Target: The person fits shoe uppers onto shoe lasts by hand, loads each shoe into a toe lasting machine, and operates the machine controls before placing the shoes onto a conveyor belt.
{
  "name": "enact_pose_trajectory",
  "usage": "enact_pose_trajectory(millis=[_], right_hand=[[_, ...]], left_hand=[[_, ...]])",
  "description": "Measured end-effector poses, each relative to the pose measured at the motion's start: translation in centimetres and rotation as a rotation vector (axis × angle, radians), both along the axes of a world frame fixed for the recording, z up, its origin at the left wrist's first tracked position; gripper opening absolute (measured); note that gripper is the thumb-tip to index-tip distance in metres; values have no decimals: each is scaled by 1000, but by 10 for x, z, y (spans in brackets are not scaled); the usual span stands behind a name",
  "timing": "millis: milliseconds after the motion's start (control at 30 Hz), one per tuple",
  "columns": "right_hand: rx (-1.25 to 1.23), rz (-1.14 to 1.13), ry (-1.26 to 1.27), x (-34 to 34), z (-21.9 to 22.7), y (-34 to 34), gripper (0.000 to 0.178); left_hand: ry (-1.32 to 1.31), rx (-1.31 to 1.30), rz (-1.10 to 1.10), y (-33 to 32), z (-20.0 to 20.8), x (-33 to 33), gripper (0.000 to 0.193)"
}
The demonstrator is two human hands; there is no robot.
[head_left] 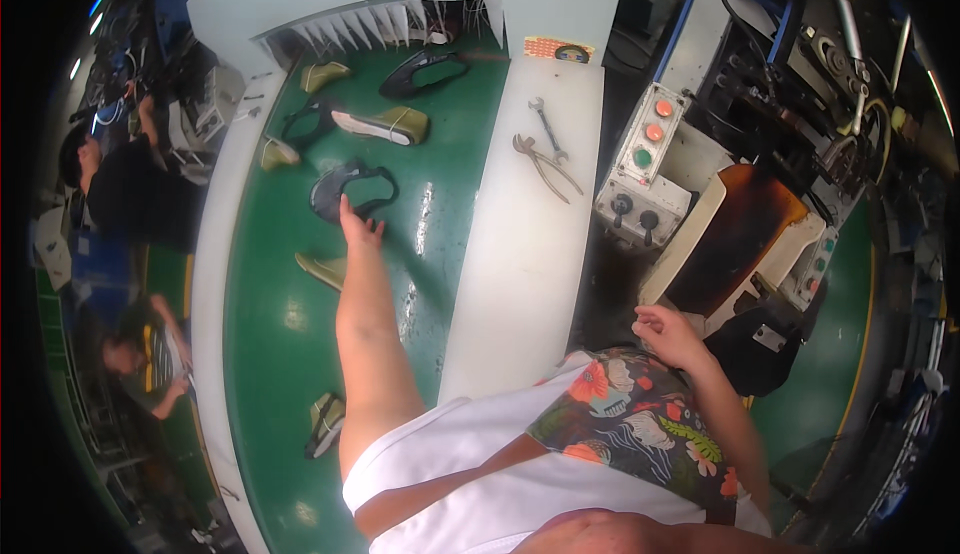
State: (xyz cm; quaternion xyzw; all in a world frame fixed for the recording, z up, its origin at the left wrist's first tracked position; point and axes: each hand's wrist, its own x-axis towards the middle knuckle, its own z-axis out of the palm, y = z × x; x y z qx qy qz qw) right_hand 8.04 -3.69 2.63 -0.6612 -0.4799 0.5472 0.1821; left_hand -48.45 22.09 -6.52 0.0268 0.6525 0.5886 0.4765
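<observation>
My left hand (pixel 362 226) reaches over the green conveyor belt (pixel 420 284). Its fingers are apart, with one fingertip against the near edge of a black shoe upper (pixel 327 197); no grip on it shows. Close to my body, beside the machine, my right hand (pixel 668 336) hangs loosely bent, fingers a little apart and nothing visible in it. Farther along the belt lie an olive shoe on its last (pixel 375 126) with a pale sole edge and another black upper (pixel 405 76). My left forearm partly covers an olive piece (pixel 322 270).
A wrench (pixel 546 126) and pincers (pixel 545 166) lie on the white ledge (pixel 520 274). Beyond, the belt enters a housing through a strip curtain (pixel 370 26). A control box (pixel 652 134) and a machine with a brown-stained guard (pixel 735 234) stand right. Two people work at left.
</observation>
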Motion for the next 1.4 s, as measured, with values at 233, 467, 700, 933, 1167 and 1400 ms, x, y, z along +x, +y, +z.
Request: enact_pose_trajectory(millis=[233, 467, 700, 933, 1167, 1400], right_hand=[[17, 173, -57, -44, 23, 41, 43], [909, 377, -399, -148, 64, 85, 63], [525, 444, -297, -133, 24, 69, 44], [296, 108, 14, -82, 30, 36, 25], [282, -262, 136, -65, 18, 9, 33], [308, -191, 583, -46, 53, 5, 43]], left_hand=[[230, 216, -20, -34, 20, 43, 83], [97, 511, -167, -155, 62, 190, 67], [280, 511, -600, -194, 89, 208, 49], [1097, -333, 439, -139, 32, -45, 78], [726, -348, 105, -138, -23, -49, 77], [-47, 86, -2, -181, -26, -15, 57]])
